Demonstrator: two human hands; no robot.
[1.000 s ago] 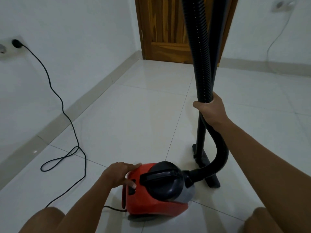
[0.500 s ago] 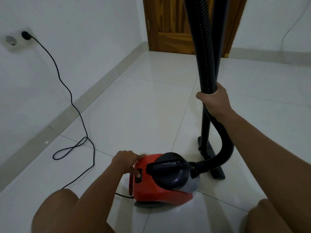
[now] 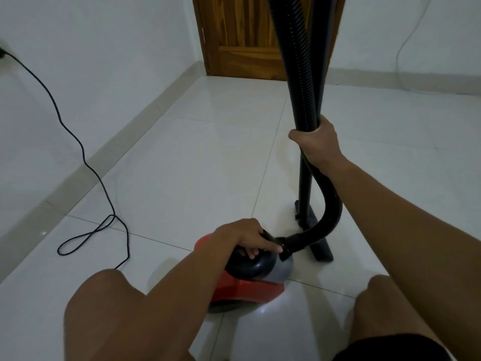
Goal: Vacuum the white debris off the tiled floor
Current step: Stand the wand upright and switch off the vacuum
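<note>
Item: red canister vacuum (image 3: 242, 290), black domed top, grey front band. It sits on the tiled floor (image 3: 197, 162) near the bottom middle of the view, between the person's two bare knees, and straddles a grout line.

Left hand (image 3: 247, 237): fingers curled closed over the black carry handle on the dome, thumb lying toward the hose socket.

Right hand (image 3: 316, 142): closed in a full fist around the ribbed black hose (image 3: 296, 74) and the rigid black wand (image 3: 305, 188) together, both held upright. Below the fist the hose loops down and back to the socket on the canister's front.

Floor nozzle (image 3: 316, 238): flat on the tile just right of the canister, apart from it, one end pointing toward the viewer.

Power cord (image 3: 86, 162): black, runs down the left wall, crosses the grey skirting (image 3: 104, 157), and lies on the floor in a loose loop well left of the canister, then runs under the left knee.

Open room: a wide stretch of bare glossy tile runs ahead of the canister to the wooden door (image 3: 244, 37) at the far edge, and also to the right of the wand up to the far wall's skirting. The left wall closes that side.

White debris: none can be made out on the pale tiles from this view.

A thin white cable (image 3: 402, 45) hangs on the far right wall.
</note>
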